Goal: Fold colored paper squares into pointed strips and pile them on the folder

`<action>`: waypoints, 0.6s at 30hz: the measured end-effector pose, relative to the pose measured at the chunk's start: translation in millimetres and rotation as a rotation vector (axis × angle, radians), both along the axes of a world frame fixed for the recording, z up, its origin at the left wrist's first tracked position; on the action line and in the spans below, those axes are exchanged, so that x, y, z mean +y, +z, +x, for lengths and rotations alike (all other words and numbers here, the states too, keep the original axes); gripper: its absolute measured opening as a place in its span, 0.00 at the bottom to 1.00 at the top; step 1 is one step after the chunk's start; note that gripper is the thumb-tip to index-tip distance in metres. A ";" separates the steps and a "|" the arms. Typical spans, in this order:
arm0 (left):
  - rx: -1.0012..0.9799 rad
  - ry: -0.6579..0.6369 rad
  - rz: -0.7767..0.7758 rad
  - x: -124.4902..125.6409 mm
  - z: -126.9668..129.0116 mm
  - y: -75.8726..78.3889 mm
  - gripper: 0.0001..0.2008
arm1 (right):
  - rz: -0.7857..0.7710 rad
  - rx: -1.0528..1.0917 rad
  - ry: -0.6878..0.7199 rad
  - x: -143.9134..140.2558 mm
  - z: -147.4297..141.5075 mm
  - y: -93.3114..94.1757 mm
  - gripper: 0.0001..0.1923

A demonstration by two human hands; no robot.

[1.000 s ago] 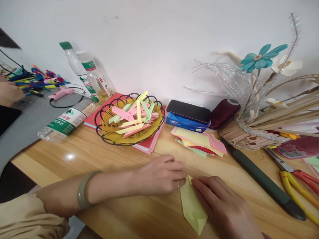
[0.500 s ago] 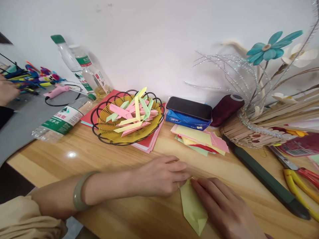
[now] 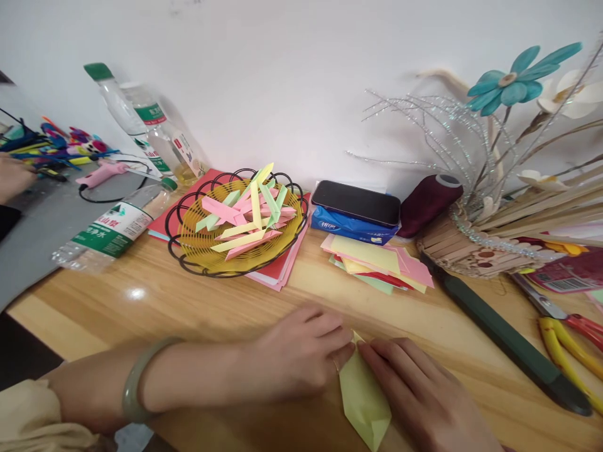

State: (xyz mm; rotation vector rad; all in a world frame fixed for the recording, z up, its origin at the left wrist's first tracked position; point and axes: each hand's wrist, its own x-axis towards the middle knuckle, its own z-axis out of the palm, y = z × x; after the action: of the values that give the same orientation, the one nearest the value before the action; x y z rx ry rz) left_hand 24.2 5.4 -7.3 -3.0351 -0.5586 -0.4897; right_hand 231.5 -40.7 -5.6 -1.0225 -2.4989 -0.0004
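A folded pale yellow-green paper lies on the wooden table near its front edge. My left hand, with a green bangle on the wrist, pinches the paper's upper left edge with its fingertips. My right hand presses flat on the paper's right side, fingertips meeting the left hand's at the top point. The paper's lower pointed end sticks out below both hands.
A black wire basket with several folded paper strips sits behind. A stack of coloured paper sheets, a phone on a tissue pack, a thread spool, a dark ruler, scissors, water bottles and another person's hand surround.
Both hands stay on the paper with only small finger shifts; the view has tilted slightly so everything sits a little lower and to the left.
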 end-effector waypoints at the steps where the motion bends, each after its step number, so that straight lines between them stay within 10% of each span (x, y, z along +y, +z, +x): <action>1: 0.010 0.037 -0.007 -4.0 1.0 -0.7 0.07 | -0.004 -0.004 0.001 0.1 0.1 0.6 0.18; 18: 0.125 0.116 0.081 -16.7 -3.5 6.3 0.16 | -0.150 0.066 -0.016 -3.4 5.3 -12.1 0.20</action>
State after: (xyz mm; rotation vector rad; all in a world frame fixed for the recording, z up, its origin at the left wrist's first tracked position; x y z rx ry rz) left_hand 20.7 -11.3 -1.0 -2.9106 -0.6842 -0.3075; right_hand 236.9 -44.1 -17.8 -1.0840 -2.4607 0.2151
